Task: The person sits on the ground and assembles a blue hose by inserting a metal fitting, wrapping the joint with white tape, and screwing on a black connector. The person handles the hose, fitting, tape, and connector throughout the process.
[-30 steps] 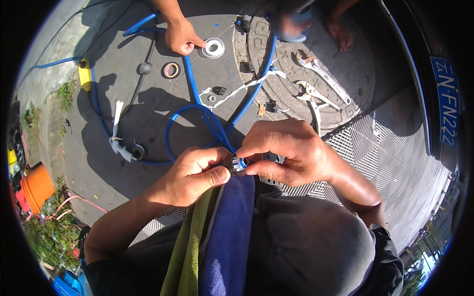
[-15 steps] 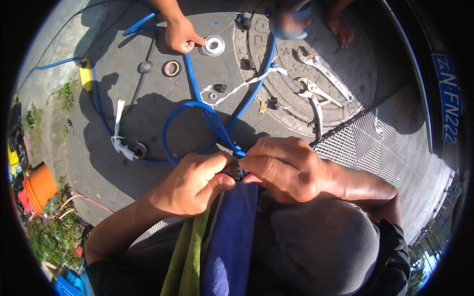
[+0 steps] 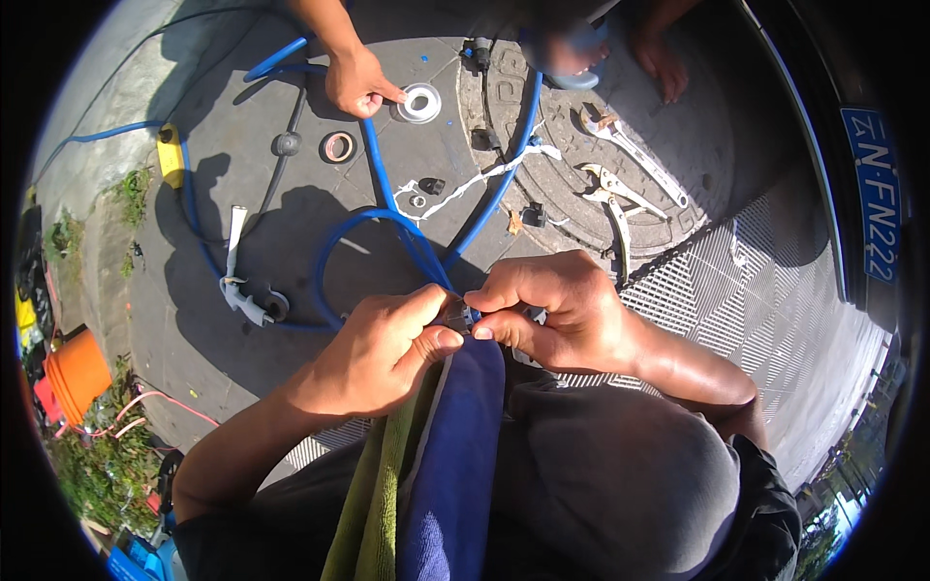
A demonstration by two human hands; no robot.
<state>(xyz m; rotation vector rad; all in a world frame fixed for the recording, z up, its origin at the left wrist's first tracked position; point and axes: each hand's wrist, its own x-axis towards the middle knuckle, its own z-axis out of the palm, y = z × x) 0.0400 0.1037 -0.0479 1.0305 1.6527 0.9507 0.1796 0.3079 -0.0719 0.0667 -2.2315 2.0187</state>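
My left hand [image 3: 380, 356] is closed, its thumb and forefinger pinching a small metallic fitting [image 3: 455, 315] in front of me. Close against its right side is my right hand [image 3: 562, 315], with thumb and fingertips pressed on a small blue part [image 3: 473, 318] at the fitting's end. Fingers cover most of both pieces, so their exact kind is unclear. Behind my hands, a blue hose [image 3: 378, 165] loops over the ground. A blue towel [image 3: 455, 445] and a green towel [image 3: 380, 489] hang below my hands.
A co-worker's hand [image 3: 356, 79] points at a white tape roll [image 3: 433, 108]. Brown tape [image 3: 327, 147] lies nearby. An adjustable wrench [image 3: 647, 167] and pliers [image 3: 622, 232] rest on a round cover. White strip [image 3: 465, 197] crosses the hose. An orange bucket [image 3: 79, 376] stands left.
My right hand has turned and its fingers have uncurled somewhat, with the thumb now showing more plainly. My left hand keeps its pinch. The co-worker's pointing hand stays beside the white roll.
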